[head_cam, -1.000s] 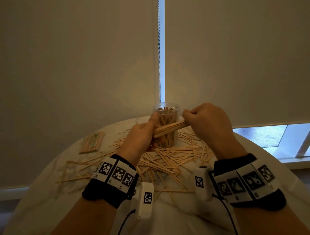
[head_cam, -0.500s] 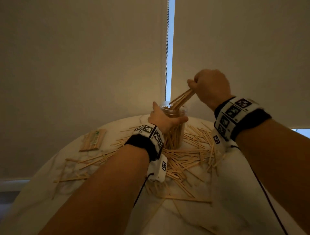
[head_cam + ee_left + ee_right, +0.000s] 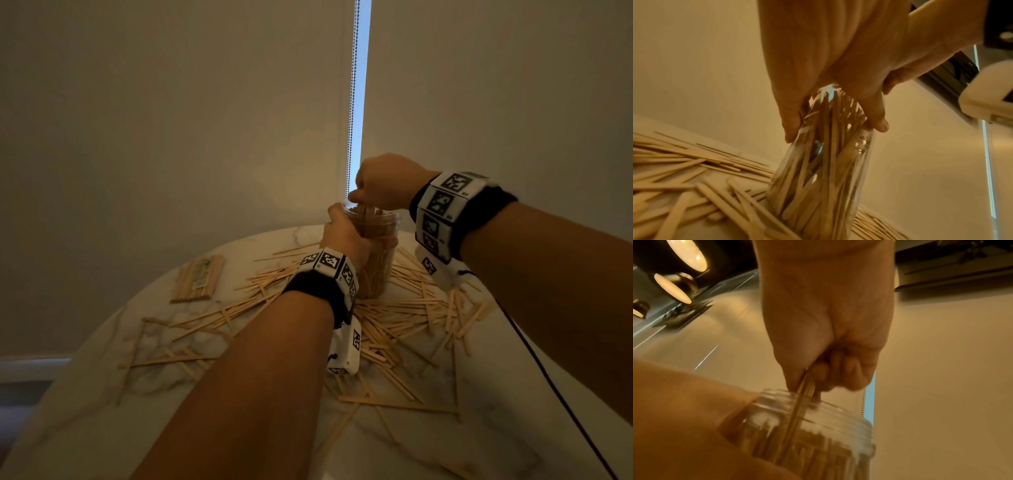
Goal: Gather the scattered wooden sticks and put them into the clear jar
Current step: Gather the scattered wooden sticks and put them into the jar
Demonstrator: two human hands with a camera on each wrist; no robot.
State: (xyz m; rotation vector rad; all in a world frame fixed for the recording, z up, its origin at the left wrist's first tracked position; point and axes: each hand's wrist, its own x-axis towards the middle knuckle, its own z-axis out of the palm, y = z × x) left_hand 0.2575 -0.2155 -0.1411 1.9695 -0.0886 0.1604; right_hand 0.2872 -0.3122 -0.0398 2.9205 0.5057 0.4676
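Your left hand [image 3: 346, 236] grips the jar [image 3: 378, 270]; right hand [image 3: 383, 185] pinches a bundle of sticks [image 3: 805, 386] at its 12 o'clock mouth. Jar's packed, so forcing them could jam or tip it.

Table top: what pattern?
White marble with grey veins; the table shows best in the head view.

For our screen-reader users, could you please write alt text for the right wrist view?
A right hand pinches a small bundle of thin wooden sticks, lowering them upright into the mouth of a clear ribbed plastic jar already crowded with sticks. A left hand grips the jar's side; behind is a pale roller blind.
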